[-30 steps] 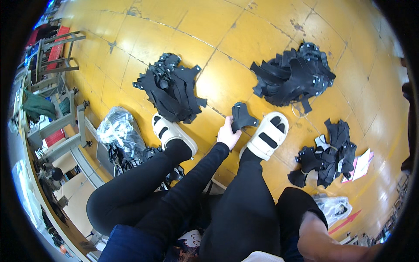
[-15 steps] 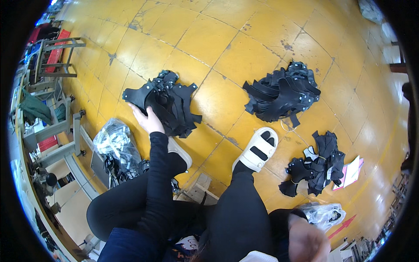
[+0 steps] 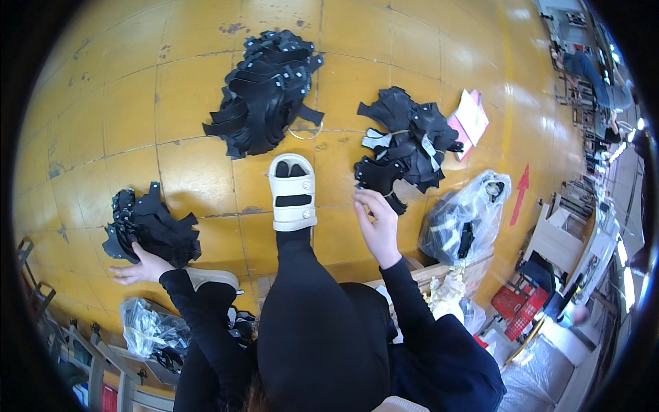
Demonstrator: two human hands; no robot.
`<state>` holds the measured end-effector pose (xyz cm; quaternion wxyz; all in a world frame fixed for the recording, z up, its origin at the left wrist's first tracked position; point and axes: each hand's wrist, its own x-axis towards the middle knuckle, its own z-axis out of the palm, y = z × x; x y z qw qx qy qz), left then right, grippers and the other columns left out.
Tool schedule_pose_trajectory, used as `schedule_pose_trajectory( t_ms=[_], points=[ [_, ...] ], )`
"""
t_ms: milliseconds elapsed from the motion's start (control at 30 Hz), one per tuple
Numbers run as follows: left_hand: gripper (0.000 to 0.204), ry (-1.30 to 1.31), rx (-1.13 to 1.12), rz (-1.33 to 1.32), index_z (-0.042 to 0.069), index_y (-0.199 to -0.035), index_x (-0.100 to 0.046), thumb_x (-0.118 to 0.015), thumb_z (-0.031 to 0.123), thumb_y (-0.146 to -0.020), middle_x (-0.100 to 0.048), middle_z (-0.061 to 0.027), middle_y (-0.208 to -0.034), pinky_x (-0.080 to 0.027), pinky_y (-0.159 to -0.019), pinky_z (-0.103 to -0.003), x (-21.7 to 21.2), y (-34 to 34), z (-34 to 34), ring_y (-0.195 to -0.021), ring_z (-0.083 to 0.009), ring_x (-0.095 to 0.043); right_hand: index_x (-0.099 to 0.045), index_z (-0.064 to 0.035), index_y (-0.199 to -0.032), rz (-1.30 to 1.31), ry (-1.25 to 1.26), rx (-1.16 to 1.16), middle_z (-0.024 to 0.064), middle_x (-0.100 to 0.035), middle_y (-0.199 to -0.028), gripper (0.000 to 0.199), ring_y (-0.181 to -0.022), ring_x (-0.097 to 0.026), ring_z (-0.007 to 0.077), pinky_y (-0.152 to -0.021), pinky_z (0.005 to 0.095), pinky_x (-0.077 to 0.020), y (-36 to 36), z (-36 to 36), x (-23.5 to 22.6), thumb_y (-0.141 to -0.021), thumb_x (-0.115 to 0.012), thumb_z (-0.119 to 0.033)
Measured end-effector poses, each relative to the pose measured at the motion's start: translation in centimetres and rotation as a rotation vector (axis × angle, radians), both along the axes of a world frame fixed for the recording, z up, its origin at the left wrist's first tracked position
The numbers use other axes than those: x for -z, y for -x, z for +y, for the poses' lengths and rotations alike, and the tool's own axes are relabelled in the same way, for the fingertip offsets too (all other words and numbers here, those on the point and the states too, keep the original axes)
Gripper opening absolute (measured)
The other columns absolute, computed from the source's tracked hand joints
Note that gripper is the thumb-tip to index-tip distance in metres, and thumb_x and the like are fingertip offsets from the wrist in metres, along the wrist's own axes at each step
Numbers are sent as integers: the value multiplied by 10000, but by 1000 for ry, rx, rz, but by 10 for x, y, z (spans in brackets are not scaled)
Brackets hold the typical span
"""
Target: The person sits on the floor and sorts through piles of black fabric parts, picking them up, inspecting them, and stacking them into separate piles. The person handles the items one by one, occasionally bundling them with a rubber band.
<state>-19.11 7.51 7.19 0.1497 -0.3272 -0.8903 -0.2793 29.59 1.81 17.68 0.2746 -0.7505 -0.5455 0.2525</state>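
I sit on a yellow tiled floor, legs in black, a white sandal point(image 3: 293, 193) stretched forward. My left hand point(image 3: 139, 269) lies flat and open on the floor against the near edge of a heap of black cut pieces point(image 3: 152, 228) at the left. My right hand point(image 3: 377, 225) reaches forward with its fingers apart. Its fingertips touch the nearest black piece point(image 3: 376, 180) of a second heap point(image 3: 406, 137) at the right. A third, larger heap of black pieces point(image 3: 264, 89) lies straight ahead beyond the sandal.
A pink paper point(image 3: 471, 115) lies beside the right heap. A clear plastic bag point(image 3: 467, 218) with dark pieces stands at my right, another bag point(image 3: 147, 331) at my lower left. A red arrow point(image 3: 519, 193) marks the floor. A red crate point(image 3: 520, 303) and benches stand at the right.
My view has swung to the right. The left hand stays by the left heap, now flat on the floor. The right hand has come forward to the right heap.
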Motion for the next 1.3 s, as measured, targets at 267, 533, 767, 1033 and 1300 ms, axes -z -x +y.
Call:
schedule_pose_trajectory(
  t_ms=[267, 533, 767, 1033, 1300],
  points=[
    [667, -169, 272, -150, 16, -1448, -396, -706, 84, -861, -329, -179, -1502, -254, -1180, -458, -61, -68, 47, -1405, -337, -309, -550, 18, -1248, -621, 159, 329, 205, -599, -1194, 563, -1132, -558, 373, -998, 461, -426, -71, -68, 104, -795, -776, -229],
    [356, -193, 530, -781, -19, -1298, -550, -574, -30, -944, -636, -115, -1222, -437, -1024, -328, -47, -92, 50, -1134, -192, -587, -597, 48, -1029, -89, 438, 336, 227, -631, -1011, 461, -951, -625, 390, -849, 457, -491, -59, -47, 91, -743, -741, -284],
    [424, 857, 1347, -1382, -8, -1298, -607, -649, 250, -964, -664, -84, -1208, -450, -1022, -332, -53, -187, 38, -1146, -184, -607, -444, 70, -1407, 978, 247, 285, 125, -639, -1199, 622, -1075, -612, 167, -958, 286, -476, 36, 7, 17, -876, -718, -102],
    [543, 350, 643, -2105, -28, -1302, -489, -662, 345, -947, -632, -83, -1189, -501, -889, -278, -77, -231, 51, -1057, -145, -618, -360, 1, -1505, 541, 146, -485, 243, -482, -1459, 750, -1335, -507, 350, -1086, 371, -409, 73, 70, -17, -873, -732, -154],
    [364, 303, 448, -2135, -32, -1170, -591, -705, 98, -849, -684, -119, -1083, -526, -855, -312, -107, -226, 58, -982, -180, -663, -687, -67, -994, 312, -44, -501, 94, -630, -934, 133, -912, -623, 288, -798, 369, -497, 84, 84, 2, -864, -666, -86]
  ],
)
